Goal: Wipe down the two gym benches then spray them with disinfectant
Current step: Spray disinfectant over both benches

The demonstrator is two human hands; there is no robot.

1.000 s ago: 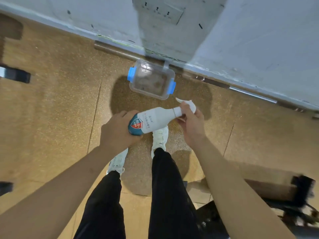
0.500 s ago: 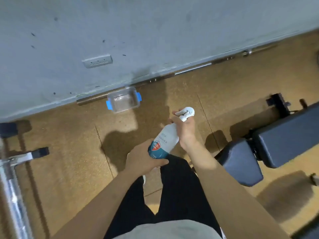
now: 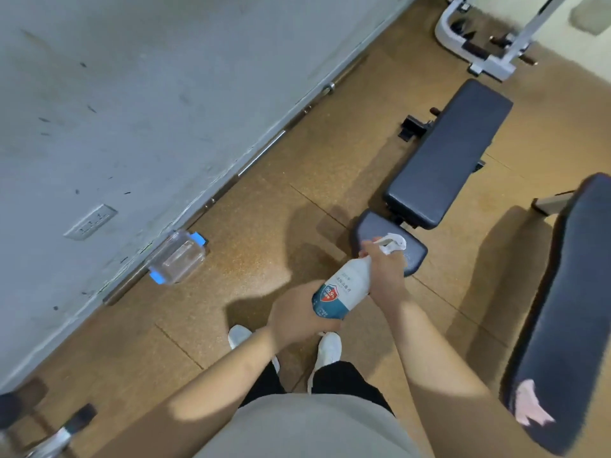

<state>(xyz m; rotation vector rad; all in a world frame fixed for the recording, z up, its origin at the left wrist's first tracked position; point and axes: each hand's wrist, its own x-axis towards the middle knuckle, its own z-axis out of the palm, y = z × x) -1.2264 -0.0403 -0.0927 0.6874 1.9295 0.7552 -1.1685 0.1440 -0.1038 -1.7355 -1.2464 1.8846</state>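
Head view: the left hand (image 3: 296,310) grips the base of the spray bottle (image 3: 345,285), and the right hand (image 3: 385,276) curls round its neck. With the 2 benches (image 3: 446,153) just ahead, the person should aim the nozzle (image 3: 395,242) squarely at the padding, then squeeze evenly.

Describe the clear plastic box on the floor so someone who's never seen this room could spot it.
Start at the grey wall on the left and find the socket low on it. Just below and right of it, where wall meets brown floor, lies the clear box. It alone is see-through, with a blue clip at each end.
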